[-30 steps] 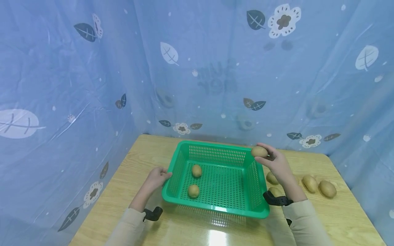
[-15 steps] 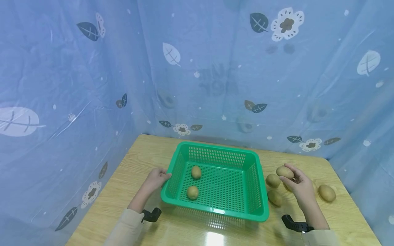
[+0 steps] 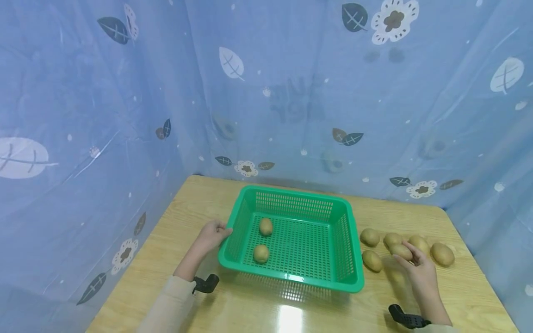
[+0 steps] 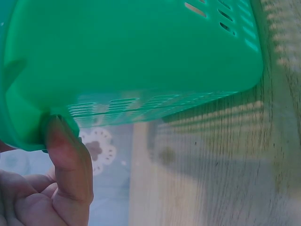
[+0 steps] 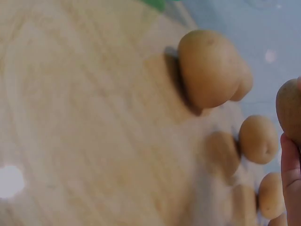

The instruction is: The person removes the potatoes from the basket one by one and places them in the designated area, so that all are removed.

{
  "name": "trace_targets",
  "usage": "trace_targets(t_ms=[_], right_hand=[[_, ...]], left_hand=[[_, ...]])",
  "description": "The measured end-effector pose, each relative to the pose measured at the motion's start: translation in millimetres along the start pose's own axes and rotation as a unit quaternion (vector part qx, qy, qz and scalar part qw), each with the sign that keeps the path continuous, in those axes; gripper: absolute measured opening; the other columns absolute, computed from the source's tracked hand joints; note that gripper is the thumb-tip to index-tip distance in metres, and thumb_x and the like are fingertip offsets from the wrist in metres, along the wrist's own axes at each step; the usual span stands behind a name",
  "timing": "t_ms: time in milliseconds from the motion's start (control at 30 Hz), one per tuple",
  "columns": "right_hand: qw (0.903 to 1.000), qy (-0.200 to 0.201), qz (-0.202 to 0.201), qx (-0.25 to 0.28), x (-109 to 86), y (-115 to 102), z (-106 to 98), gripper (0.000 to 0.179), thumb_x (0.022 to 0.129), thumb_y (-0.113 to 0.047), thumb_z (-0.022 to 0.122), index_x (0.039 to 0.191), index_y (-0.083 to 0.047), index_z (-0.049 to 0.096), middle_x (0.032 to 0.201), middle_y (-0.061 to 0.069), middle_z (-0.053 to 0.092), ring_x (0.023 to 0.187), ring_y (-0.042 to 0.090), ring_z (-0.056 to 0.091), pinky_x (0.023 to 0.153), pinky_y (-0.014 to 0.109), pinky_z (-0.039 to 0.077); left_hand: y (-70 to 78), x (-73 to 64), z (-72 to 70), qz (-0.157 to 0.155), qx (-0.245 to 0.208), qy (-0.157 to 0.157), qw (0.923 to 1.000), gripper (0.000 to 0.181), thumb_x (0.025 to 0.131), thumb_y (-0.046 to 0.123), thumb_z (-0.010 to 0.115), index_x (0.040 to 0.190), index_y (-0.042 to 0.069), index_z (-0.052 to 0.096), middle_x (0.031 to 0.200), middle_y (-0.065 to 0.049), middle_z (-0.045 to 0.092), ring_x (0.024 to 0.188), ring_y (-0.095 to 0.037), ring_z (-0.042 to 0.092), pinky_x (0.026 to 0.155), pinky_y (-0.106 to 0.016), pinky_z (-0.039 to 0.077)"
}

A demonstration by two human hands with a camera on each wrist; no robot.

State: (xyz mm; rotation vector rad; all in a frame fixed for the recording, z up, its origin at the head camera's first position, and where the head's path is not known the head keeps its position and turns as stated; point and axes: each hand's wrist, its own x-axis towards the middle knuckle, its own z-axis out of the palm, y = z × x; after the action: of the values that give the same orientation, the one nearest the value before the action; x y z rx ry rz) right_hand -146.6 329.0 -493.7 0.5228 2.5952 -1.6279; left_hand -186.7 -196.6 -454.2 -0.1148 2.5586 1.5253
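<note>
A green plastic basket point(image 3: 291, 276) with slotted walls stands on the wooden table. Two potatoes, a rear potato point(image 3: 265, 226) and a front potato point(image 3: 261, 253), lie on its floor toward the left. My left hand point(image 3: 211, 237) grips the basket's left rim; the left wrist view shows a finger point(image 4: 70, 160) hooked under that rim. Right of the basket, my right hand point(image 3: 421, 273) holds a potato point(image 3: 401, 251) between thumb and fingers, just in front of other potatoes. In the right wrist view the held potato point(image 5: 289, 110) shows only partly at the right edge.
Several loose potatoes lie right of the basket, among them a near potato point(image 3: 372, 261), one potato point(image 3: 369, 237) behind it and a far-right potato point(image 3: 443, 254). A blue patterned curtain point(image 3: 291, 115) hangs behind the table point(image 3: 250, 305) and along its sides.
My right hand, with the potato in it, has moved from above the basket's right rim rightward and down to the loose potatoes. The left hand stays at the rim.
</note>
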Motion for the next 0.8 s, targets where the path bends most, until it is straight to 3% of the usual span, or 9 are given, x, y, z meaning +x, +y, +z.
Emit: trace_targets(t_ms=[100, 167, 233, 533, 800], right_hand=[[0.9997, -0.010, 0.023, 0.003, 2.5, 4.9, 1.1, 0.081, 0.091, -0.047, 0.057, 0.152, -0.014, 0.017, 0.159, 0.010, 0.008, 0.145, 0.034, 0.012, 0.115, 0.031, 0.027], [0.9992, -0.018, 0.035, 0.004, 4.4, 7.6, 2.0, 0.083, 0.090, -0.050, 0.057, 0.152, -0.013, 0.015, 0.159, 0.011, 0.006, 0.144, 0.035, 0.012, 0.116, 0.045, 0.022], [0.9989, -0.025, 0.038, -0.005, 6.1, 10.7, 3.1, 0.085, 0.090, -0.051, 0.057, 0.152, -0.012, 0.014, 0.159, 0.013, 0.006, 0.143, 0.039, 0.014, 0.114, 0.051, 0.021], [0.9982, -0.027, 0.052, -0.007, 8.5, 25.7, 8.7, 0.080, 0.092, -0.040, 0.059, 0.152, -0.010, 0.015, 0.159, 0.013, 0.008, 0.143, 0.038, 0.014, 0.114, 0.050, 0.022], [0.9983, -0.035, 0.039, -0.025, 8.2, 27.1, 10.2, 0.078, 0.094, -0.035, 0.058, 0.152, -0.008, 0.012, 0.159, 0.015, 0.006, 0.143, 0.041, 0.011, 0.114, 0.054, 0.020]], left_hand=[[-0.7, 0.7, -0.4, 0.003, -0.001, -0.001, 1.0000, 0.026, 0.096, 0.014, 0.053, 0.108, -0.008, 0.059, 0.081, -0.011, 0.063, 0.070, -0.015, 0.059, 0.062, -0.027, 0.051], [-0.7, 0.7, -0.3, 0.004, 0.000, 0.000, 1.0000, 0.027, 0.096, 0.014, 0.054, 0.108, -0.008, 0.060, 0.081, -0.011, 0.064, 0.070, -0.014, 0.059, 0.062, -0.027, 0.052], [-0.7, 0.4, -0.2, 0.001, 0.000, 0.001, 1.0000, 0.027, 0.096, 0.014, 0.054, 0.109, -0.008, 0.059, 0.082, -0.011, 0.064, 0.071, -0.014, 0.060, 0.063, -0.027, 0.052], [0.8, -1.1, -0.1, -0.004, 0.003, 0.000, 1.0000, 0.031, 0.096, 0.015, 0.054, 0.114, -0.010, 0.057, 0.087, -0.013, 0.065, 0.074, -0.016, 0.061, 0.065, -0.028, 0.052], [1.1, -0.2, 0.0, -0.010, 0.006, 0.002, 0.9999, 0.032, 0.096, 0.016, 0.054, 0.115, -0.010, 0.056, 0.089, -0.014, 0.066, 0.074, -0.016, 0.062, 0.066, -0.029, 0.054]])
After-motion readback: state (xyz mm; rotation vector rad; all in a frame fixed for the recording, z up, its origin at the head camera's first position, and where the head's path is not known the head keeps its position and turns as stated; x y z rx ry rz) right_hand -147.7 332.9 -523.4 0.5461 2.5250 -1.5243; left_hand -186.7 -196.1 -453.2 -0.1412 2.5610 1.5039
